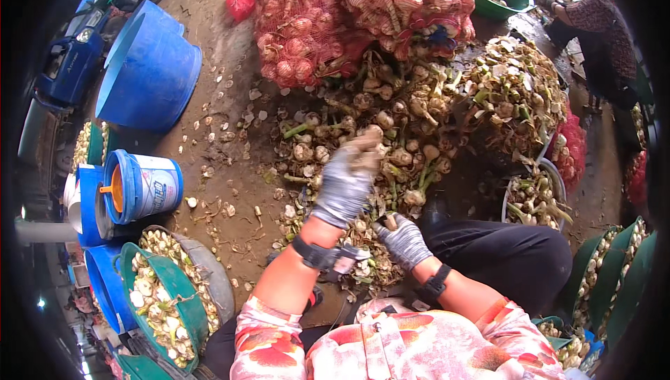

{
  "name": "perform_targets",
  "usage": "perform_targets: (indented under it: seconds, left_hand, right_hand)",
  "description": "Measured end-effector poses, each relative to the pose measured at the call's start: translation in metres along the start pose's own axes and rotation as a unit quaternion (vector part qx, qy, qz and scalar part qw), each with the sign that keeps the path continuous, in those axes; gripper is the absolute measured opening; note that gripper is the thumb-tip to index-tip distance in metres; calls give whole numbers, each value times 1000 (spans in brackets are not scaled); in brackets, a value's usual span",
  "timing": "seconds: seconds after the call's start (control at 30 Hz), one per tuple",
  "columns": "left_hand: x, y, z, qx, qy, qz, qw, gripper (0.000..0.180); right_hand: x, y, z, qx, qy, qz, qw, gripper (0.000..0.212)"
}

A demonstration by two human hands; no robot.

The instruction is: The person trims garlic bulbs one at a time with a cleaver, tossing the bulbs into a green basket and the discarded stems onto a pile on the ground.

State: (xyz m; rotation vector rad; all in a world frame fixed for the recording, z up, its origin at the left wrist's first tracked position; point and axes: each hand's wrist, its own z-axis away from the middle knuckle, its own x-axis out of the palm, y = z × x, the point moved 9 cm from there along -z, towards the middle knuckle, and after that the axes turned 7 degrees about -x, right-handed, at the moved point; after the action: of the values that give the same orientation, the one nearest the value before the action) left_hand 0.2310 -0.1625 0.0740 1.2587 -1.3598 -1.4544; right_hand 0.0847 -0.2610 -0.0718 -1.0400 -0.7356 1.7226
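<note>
My left hand [349, 179], in a grey knit glove with bare fingertips, reaches over a heap of untrimmed garlic bulbs [394, 157] on the floor. Its fingers point away from me and are blurred, so whether they hold a bulb is unclear. Closer to my body, my right hand [405, 242], gloved alike, is closed with thumb and fingers together; whatever it grips is hidden. Under and beside it lie garlic skins and cut stems [373, 268]. Both wrists wear dark bands.
Red net sacks full of garlic [300, 24] stand beyond the heap. A mound of husks [516, 94] rises at right, above a tub of stems [534, 198]. At left are blue tubs [157, 73], a blue-and-white bucket [155, 188] and a green basket of garlic [164, 303]. Another person [593, 31] sits far right.
</note>
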Motion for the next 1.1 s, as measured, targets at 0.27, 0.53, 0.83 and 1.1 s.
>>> perform_targets:
  seconds: [0.27, 0.53, 0.83, 1.1]
  left_hand:
    - [-198, -225, 13, -218, 259, -115, 934, 50]
    - [-169, -268, -45, -394, -38, -565, 724, 81]
    - [-143, -222, -14, -340, -29, -266, 901, 69]
    - [-85, -177, 80, -287, 2, 264, 921, 50]
  right_hand:
    - [0, -27, -3, 25, -5, 44, 999, 45]
    - [10, -28, -16, 55, -23, 80, 995, 42]
    - [-2, -55, -18, 37, 7, 69, 997, 39]
    - [-3, -90, -3, -64, -11, 141, 988, 40]
